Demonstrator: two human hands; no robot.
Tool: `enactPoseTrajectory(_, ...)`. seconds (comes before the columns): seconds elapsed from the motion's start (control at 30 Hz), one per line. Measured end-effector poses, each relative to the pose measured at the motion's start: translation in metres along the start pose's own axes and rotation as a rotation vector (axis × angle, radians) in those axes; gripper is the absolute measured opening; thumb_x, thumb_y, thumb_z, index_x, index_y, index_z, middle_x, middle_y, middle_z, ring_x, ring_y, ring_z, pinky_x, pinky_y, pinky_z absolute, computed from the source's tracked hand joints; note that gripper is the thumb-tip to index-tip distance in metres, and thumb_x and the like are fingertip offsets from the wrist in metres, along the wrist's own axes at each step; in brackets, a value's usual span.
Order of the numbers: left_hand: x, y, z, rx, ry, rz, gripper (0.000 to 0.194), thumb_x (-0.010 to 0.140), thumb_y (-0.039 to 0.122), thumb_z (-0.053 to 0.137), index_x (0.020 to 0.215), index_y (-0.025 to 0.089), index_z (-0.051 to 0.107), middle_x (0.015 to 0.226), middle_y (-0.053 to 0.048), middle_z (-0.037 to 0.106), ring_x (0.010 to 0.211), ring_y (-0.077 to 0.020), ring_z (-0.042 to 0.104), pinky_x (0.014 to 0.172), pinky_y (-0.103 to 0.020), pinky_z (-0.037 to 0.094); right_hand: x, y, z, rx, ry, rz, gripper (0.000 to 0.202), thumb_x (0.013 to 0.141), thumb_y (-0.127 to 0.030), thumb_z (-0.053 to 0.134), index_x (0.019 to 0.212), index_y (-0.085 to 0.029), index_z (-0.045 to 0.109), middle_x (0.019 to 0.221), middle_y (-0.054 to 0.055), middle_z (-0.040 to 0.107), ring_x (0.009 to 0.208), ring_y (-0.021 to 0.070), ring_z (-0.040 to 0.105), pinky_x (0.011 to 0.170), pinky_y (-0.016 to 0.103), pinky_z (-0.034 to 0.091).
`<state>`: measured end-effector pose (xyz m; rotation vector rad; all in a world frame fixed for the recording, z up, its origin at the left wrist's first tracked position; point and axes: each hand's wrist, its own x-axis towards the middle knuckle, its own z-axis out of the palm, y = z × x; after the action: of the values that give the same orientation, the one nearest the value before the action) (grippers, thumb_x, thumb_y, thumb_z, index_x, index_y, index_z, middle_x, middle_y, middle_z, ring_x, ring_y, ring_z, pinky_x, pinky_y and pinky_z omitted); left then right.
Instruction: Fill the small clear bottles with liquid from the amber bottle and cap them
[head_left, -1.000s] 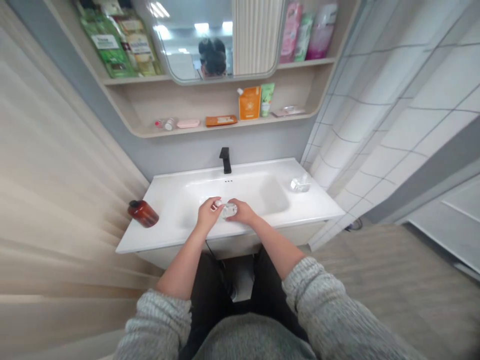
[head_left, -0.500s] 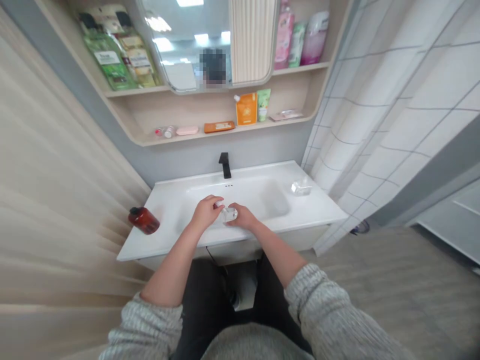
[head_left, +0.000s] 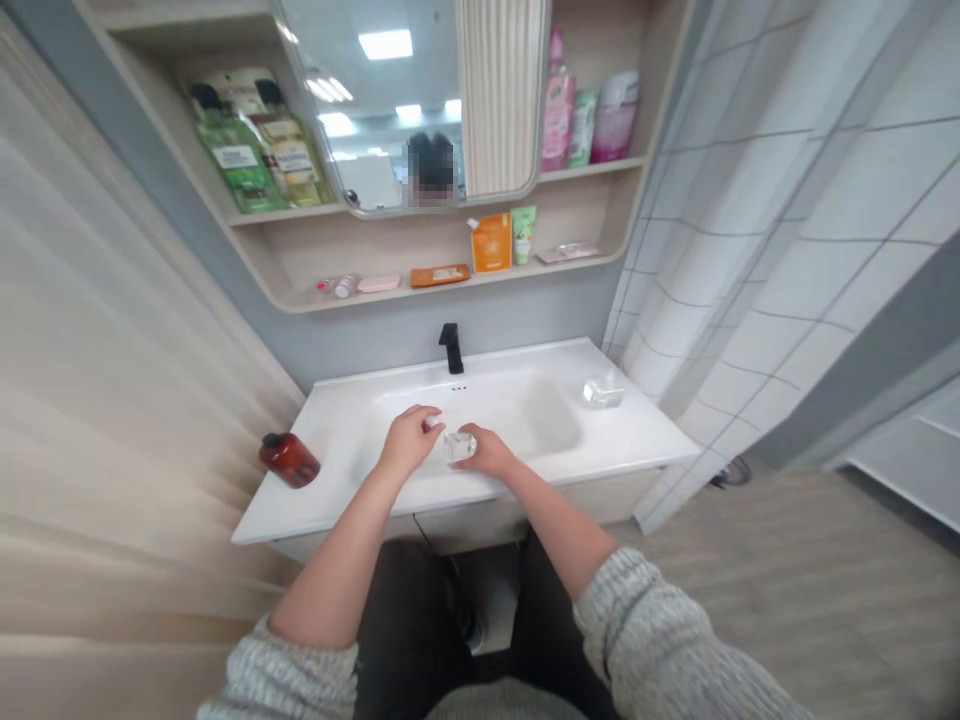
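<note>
Over the front of the white sink basin (head_left: 517, 410), my right hand (head_left: 486, 450) is closed round a small clear bottle (head_left: 459, 447), which looks tilted with its neck toward my left hand. My left hand (head_left: 409, 435) is closed in a pinch on a small white cap (head_left: 433, 423). A narrow gap shows between the cap and the bottle. The far side of the bottle is partly covered by my right fingers. Whether anything is inside the bottle is too small to tell.
A brown bottle (head_left: 289, 460) lies at the counter's left edge. A clear pump bottle (head_left: 602, 391) lies on the right. A black faucet (head_left: 451, 348) rises behind the basin. Above hangs a mirror cabinet with toiletries, including an orange pouch (head_left: 491, 243).
My left hand has drawn a little to the left with the cap, away from the bottle, widening the gap. The view has tilted slightly upward.
</note>
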<state>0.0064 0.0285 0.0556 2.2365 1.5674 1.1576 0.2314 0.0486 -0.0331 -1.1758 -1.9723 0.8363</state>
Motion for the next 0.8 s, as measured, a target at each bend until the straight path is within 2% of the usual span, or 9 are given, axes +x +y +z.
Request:
enactPoseTrajectory(0.3,-0.010,0.000,0.005,-0.026,0.045,-0.029,0.018,0.087,0.024,0.079,0.104,0.024,0.082,0.099,-0.006,0.080,0.076,-0.0203,0.069,0.080,-0.036,0.059,0.000,-0.002,-0.001,-0.001,0.002,0.009,0.075,0.059,-0.035,0.102,0.126,-0.023,0.069,0.113,0.005,0.079,0.102,0.0272,0.074,0.093,0.037,0.055)
enactPoseTrajectory(0.43,-0.024,-0.004,0.000,-0.108,0.058,-0.130,0.015,0.085,0.029,0.079,0.099,0.024,0.078,0.090,-0.002,0.078,0.071,-0.0180,0.068,0.071,-0.032,0.056,0.000,-0.002,-0.002,-0.006,0.008,0.019,0.073,0.060,-0.037,0.102,0.124,-0.024,0.070,0.112,0.004,0.079,0.100,0.0270,0.074,0.092,0.037,0.055)
enactPoseTrajectory(0.53,-0.040,-0.017,-0.013,-0.162,0.093,-0.256,0.017,0.085,0.036,0.078,0.097,0.025,0.072,0.071,0.003,0.069,0.060,-0.0162,0.062,0.062,-0.029,0.049,0.000,0.000,-0.003,0.008,0.009,0.027,0.073,0.060,-0.037,0.101,0.125,-0.025,0.070,0.109,0.004,0.079,0.098,0.0264,0.073,0.090,0.037,0.056)
enactPoseTrajectory(0.6,-0.053,-0.030,-0.026,-0.196,0.140,-0.346,0.023,0.085,0.043,0.078,0.097,0.025,0.069,0.067,0.005,0.065,0.056,-0.0151,0.058,0.058,-0.027,0.045,0.000,0.002,-0.002,0.015,0.011,0.035,0.074,0.061,-0.038,0.101,0.126,-0.025,0.069,0.108,0.003,0.079,0.095,0.0258,0.073,0.088,0.036,0.056)
enactPoseTrajectory(0.7,-0.075,-0.053,-0.050,-0.171,0.253,-0.447,0.031,0.083,0.048,0.076,0.102,0.024,0.070,0.083,0.001,0.071,0.063,-0.0155,0.063,0.064,-0.028,0.049,0.001,0.006,-0.001,0.033,0.011,0.036,0.074,0.062,-0.041,0.100,0.127,-0.025,0.069,0.105,0.002,0.078,0.091,0.0248,0.072,0.086,0.036,0.056)
enactPoseTrajectory(0.8,-0.105,-0.079,-0.074,0.003,0.366,-0.486,0.035,0.083,0.051,0.072,0.103,0.023,0.073,0.098,-0.004,0.074,0.074,-0.0191,0.067,0.078,-0.033,0.056,0.002,0.011,0.001,0.040,0.014,0.024,0.072,0.063,-0.043,0.098,0.126,-0.025,0.069,0.103,0.001,0.078,0.090,0.0245,0.072,0.085,0.035,0.055)
